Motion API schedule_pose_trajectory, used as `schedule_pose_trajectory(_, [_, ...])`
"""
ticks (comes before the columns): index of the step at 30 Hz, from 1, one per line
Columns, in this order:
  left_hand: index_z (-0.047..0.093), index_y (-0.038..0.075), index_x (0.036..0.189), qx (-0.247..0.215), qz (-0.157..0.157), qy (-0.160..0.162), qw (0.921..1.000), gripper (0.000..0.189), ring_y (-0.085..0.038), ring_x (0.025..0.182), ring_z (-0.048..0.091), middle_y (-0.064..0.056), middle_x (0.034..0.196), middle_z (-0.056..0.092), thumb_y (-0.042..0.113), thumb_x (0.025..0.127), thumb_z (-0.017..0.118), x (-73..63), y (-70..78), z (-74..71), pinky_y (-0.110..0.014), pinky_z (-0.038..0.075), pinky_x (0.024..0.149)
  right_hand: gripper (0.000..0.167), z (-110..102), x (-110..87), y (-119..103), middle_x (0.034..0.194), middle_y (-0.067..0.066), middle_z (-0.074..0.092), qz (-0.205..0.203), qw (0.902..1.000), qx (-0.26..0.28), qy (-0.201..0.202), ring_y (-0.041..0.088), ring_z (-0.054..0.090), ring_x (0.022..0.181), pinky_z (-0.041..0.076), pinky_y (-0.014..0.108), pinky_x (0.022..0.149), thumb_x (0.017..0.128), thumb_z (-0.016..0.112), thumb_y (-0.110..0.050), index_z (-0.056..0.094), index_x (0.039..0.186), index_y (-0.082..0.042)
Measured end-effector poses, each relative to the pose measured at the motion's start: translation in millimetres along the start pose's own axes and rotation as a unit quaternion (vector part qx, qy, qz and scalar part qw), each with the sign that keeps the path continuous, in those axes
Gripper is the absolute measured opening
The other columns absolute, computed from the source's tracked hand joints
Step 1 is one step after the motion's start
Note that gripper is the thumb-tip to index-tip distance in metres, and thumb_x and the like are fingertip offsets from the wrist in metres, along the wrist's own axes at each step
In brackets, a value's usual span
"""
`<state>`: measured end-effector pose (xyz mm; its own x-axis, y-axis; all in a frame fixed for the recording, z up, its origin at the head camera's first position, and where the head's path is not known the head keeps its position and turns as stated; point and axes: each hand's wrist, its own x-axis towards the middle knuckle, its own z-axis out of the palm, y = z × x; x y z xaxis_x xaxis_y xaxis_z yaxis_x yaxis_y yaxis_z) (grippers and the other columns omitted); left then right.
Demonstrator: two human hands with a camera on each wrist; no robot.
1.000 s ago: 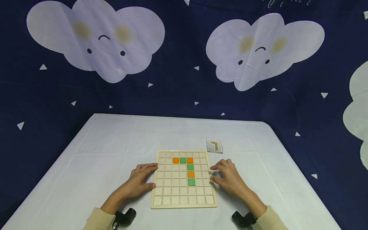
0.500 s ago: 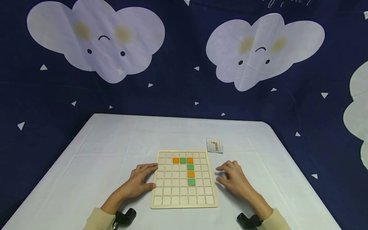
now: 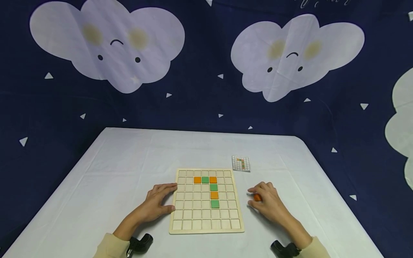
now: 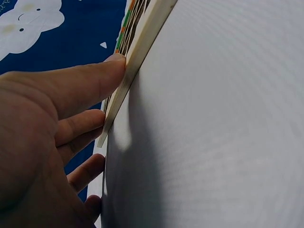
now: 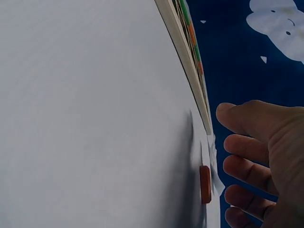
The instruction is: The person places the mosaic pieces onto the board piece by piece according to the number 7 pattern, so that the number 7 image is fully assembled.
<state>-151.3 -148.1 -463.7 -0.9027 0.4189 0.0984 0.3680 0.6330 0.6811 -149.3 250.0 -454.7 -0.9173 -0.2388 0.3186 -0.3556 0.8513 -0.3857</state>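
Note:
A square wooden grid board (image 3: 197, 215) lies on the table with orange and green square tiles set in its cells. My left hand (image 3: 158, 203) touches the board's left edge, thumb and fingertips against the rim; the left wrist view shows the thumb (image 4: 92, 85) on that rim. To the right of the board, my right hand (image 3: 267, 202) hovers with its fingers parted. A loose orange tile (image 3: 257, 197) shows between thumb and fingers. In the right wrist view this tile (image 5: 205, 184) rests on the white cloth, apart from the fingertips.
Behind the board's right corner lies a small printed card (image 3: 240, 163) with a coloured grid pattern. White cloth (image 3: 135, 154) covers the table. A dark blue backdrop (image 3: 200, 107) with clouds hangs behind it. Each wrist carries a black camera mount.
My right hand has moved away from the board's right edge, further to the right, and the loose orange tile has come into sight beneath it. The left hand stays put.

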Motion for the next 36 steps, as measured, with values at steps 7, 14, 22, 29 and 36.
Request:
schedule_pose_trajectory(7, [0.05, 0.006, 0.135, 0.002, 0.002, 0.001, 1.0, 0.063, -0.03, 0.13, 0.034, -0.006, 0.145, 0.045, 0.025, 0.079, 0.073, 0.4, -0.1, 0.0, -0.053, 0.02, 0.101, 0.032, -3, -4.4, 9, 0.088, -0.005, 0.059, -0.008, 0.9998, -0.009, 0.015, 0.009, 0.041, 0.084, 0.031, 0.032, 0.076, 0.066, 0.082, -0.015, 0.072, 0.097, -0.013])
schedule_pose_trajectory(14, [0.05, 0.006, 0.135, 0.001, 0.001, 0.001, 1.0, 0.063, -0.031, 0.129, 0.034, -0.005, 0.145, 0.045, 0.025, 0.079, 0.073, 0.1, -0.1, -0.4, -0.054, 0.019, 0.101, 0.032, -3, -5.1, 18, 0.089, -0.005, 0.06, 0.002, 0.9996, -0.023, 0.017, 0.012, 0.043, 0.085, 0.031, 0.032, 0.076, 0.066, 0.082, -0.018, 0.072, 0.096, -0.013])
schedule_pose_trajectory(22, [0.05, 0.006, 0.135, 0.004, 0.004, 0.005, 1.0, 0.063, -0.03, 0.128, 0.035, -0.006, 0.144, 0.046, 0.023, 0.079, 0.073, 0.0, -0.7, 0.2, -0.053, 0.02, 0.101, 0.029, -4, -3.1, 24, 0.088, -0.003, 0.06, 0.023, 0.9995, -0.021, -0.001, 0.014, 0.044, 0.084, 0.031, 0.033, 0.076, 0.068, 0.081, -0.016, 0.072, 0.095, -0.012])
schedule_pose_trajectory(29, [0.051, 0.006, 0.134, 0.006, 0.003, 0.006, 1.0, 0.063, -0.031, 0.129, 0.035, -0.006, 0.144, 0.046, 0.024, 0.079, 0.073, -0.2, 0.5, 0.1, -0.053, 0.021, 0.1, 0.028, -5, -4.5, 30, 0.086, -0.004, 0.059, 0.019, 0.9994, -0.031, -0.002, 0.013, 0.044, 0.084, 0.031, 0.032, 0.074, 0.068, 0.081, -0.017, 0.072, 0.094, -0.012])
schedule_pose_trajectory(36, [0.051, 0.006, 0.134, 0.01, 0.004, 0.008, 0.9999, 0.062, -0.03, 0.129, 0.035, -0.006, 0.144, 0.046, 0.023, 0.078, 0.074, 0.0, -0.4, 0.7, -0.053, 0.021, 0.1, 0.026, -6, -4.4, 31, 0.086, -0.003, 0.059, 0.027, 0.9992, -0.028, -0.012, 0.014, 0.045, 0.084, 0.031, 0.033, 0.075, 0.07, 0.08, -0.017, 0.072, 0.094, -0.012])
